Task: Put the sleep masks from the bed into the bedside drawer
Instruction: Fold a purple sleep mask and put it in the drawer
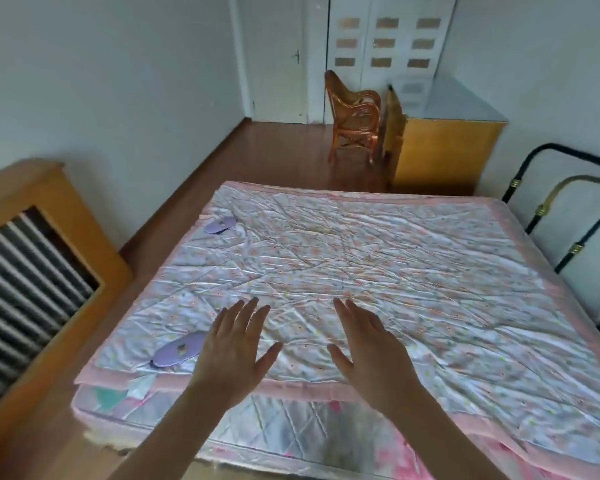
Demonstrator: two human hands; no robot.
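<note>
My left hand and right hand hover flat over the bed, fingers spread, holding nothing, apparently poised before the first pickup. Just beside my left hand lies a lilac oval fabric sleep mask near the corner of the crinkled pink-bordered floral quilt. A second lilac sleep mask rests well apart along the same left edge. I see no bedside drawer here.

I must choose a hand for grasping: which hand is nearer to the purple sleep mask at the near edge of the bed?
Left. The left hand is right beside the near sleep mask; the right hand is farther right.
</note>
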